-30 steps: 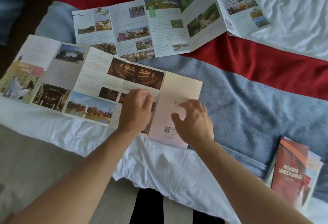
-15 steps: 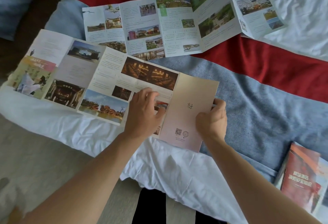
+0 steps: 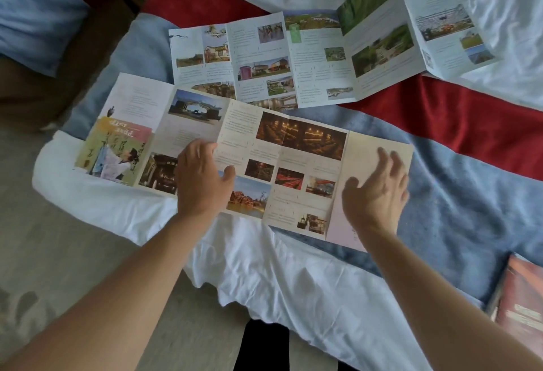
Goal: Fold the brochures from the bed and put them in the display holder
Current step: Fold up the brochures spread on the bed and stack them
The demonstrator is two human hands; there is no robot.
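Two brochures lay unfolded on the bed [image 3: 458, 194]. Left hand [image 3: 202, 178] rested flat on the near brochure [image 3: 291, 162], fingers relaxed, gripping nothing. Right hand [image 3: 377, 191] sat over its pale end panel with fingers spread, probably just touching it. Far brochure [image 3: 320, 56] lay untouched behind. Red booklet [image 3: 520, 309] showed at the right edge. All print was too blurry to read.

Head camera looks steeply down, close over the bed [image 3: 293, 282] edge.
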